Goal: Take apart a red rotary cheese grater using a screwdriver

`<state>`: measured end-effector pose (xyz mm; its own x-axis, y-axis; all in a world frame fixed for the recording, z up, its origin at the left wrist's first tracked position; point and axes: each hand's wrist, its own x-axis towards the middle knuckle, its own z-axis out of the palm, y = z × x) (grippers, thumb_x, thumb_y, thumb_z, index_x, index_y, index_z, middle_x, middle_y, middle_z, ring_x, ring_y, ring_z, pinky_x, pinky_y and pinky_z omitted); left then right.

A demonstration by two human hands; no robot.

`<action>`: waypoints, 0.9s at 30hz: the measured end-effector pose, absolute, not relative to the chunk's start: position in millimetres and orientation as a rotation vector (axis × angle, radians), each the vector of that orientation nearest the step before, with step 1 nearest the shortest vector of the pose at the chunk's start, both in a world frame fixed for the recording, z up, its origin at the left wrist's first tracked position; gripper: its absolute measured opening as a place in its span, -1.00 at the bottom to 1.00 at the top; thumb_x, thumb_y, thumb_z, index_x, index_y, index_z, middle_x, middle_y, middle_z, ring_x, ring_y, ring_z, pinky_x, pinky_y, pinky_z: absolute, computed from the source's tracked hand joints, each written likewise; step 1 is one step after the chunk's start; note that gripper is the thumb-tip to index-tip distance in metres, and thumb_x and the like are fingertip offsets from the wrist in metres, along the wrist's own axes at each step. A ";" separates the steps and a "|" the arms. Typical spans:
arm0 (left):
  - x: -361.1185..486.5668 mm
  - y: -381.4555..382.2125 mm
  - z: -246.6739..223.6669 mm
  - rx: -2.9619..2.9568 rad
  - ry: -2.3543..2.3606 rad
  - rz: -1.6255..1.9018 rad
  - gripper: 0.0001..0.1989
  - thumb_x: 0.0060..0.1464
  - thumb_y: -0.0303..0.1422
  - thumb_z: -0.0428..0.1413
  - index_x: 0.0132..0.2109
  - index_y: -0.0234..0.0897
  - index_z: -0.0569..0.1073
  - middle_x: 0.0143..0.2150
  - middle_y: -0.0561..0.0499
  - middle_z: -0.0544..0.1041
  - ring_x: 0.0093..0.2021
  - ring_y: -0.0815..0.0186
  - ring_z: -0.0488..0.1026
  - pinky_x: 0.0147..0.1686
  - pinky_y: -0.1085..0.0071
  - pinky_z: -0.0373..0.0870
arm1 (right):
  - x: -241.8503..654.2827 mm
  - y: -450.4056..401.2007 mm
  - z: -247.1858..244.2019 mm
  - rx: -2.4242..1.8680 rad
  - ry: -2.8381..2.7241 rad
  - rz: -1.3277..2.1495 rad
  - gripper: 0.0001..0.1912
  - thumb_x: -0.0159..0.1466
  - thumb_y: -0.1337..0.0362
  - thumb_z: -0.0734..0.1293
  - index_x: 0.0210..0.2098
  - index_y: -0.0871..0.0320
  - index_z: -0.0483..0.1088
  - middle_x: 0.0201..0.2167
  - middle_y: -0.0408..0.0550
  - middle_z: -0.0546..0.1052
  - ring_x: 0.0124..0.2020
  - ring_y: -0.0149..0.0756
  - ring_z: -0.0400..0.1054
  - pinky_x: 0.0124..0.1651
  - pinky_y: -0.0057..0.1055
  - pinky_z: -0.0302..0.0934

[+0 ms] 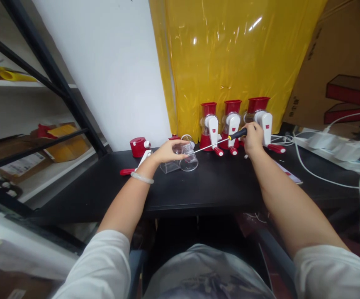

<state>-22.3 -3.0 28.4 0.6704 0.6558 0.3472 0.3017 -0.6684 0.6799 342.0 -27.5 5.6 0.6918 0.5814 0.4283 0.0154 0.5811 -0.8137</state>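
At the middle of the black table, my left hand (170, 151) grips a clear plastic part (188, 157) between thumb and fingers. My right hand (253, 137) is closed round the black and yellow handle of a long screwdriver (217, 143). Its shaft points left, and the tip reaches the clear part; exact contact is hard to tell. Below my left hand lies a clear boxy piece (170, 166). Left of that hand are a red housing (138, 147) and a white crank with a red handle (127, 171).
Three red and white crank graters (209, 128) stand along the back, before a yellow plastic sheet (229, 50). A flat booklet or phone (288, 172) lies right of my right hand. White cables and a power strip (332, 151) occupy the right end; black shelving (52, 81) rises at left.
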 end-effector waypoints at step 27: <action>-14.2 27.6 26.9 2.242 0.764 0.809 -0.36 -0.01 -0.25 0.43 0.24 -0.25 0.63 0.35 -0.26 0.58 0.30 0.01 0.55 0.37 0.00 0.36 | 345.6 -23.6 -1.1 -0.972 -0.728 0.317 -0.77 0.19 0.13 0.38 -0.47 0.07 0.28 -0.56 -0.27 0.28 -0.58 -0.45 0.17 -0.65 -0.55 0.06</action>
<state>-14.2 27.6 26.9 0.6436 0.6856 0.3402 0.3004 -0.6351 0.7116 345.6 -23.6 -1.1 0.7242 0.5495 0.4167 0.0698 0.5428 -0.8370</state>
